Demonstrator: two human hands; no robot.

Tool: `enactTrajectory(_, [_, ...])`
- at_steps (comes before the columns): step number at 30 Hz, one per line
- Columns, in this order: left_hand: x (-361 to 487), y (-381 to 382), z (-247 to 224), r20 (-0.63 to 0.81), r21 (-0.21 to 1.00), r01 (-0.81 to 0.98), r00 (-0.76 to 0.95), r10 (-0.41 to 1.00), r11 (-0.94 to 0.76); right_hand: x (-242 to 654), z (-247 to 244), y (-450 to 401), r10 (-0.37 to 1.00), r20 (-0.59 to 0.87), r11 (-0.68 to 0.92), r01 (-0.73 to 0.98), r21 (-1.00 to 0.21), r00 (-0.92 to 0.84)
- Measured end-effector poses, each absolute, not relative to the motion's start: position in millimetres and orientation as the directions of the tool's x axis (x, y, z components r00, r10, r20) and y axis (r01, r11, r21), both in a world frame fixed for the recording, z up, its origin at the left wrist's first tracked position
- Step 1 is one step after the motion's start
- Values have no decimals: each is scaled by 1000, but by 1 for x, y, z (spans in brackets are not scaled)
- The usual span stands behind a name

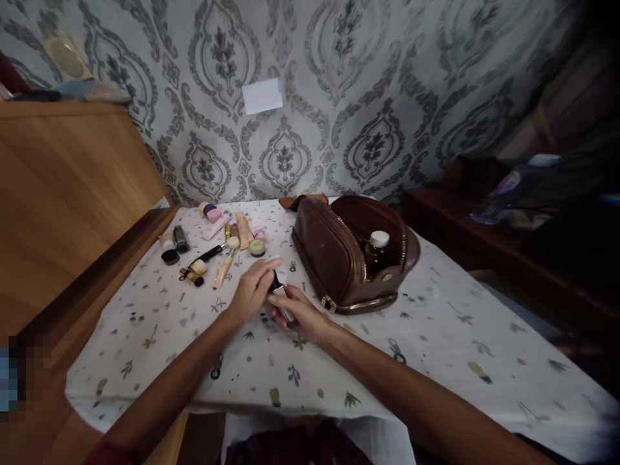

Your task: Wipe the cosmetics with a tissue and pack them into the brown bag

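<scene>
The left hand's (252, 289) fingers closed around the black top of a small bottle (285, 303), while the right hand's (301, 314) fingers gripped its pale body. The bottle was above the desk (339, 374), between scattered cosmetics (243, 230) and an open brown leather bag (323, 248).

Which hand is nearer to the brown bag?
Right. The right hand is left of the brown bag, near its front; the left hand is farther left.
</scene>
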State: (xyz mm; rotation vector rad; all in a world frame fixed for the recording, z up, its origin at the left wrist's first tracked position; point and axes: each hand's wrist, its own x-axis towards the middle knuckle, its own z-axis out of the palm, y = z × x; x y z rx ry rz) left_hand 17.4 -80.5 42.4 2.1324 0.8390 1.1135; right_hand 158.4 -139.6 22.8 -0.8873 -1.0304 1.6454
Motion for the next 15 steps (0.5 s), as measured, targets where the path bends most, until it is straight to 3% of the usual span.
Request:
enactTrajectory(5, [19, -81, 32, 476, 662, 289, 552, 685, -692, 163, 20, -140, 915, -120, -237, -273, -932, -385])
enactTrajectory(15, [16, -82, 30, 382, 750, 323, 501, 777, -577, 162, 21, -139, 904, -134, -239, -218, -946, -407])
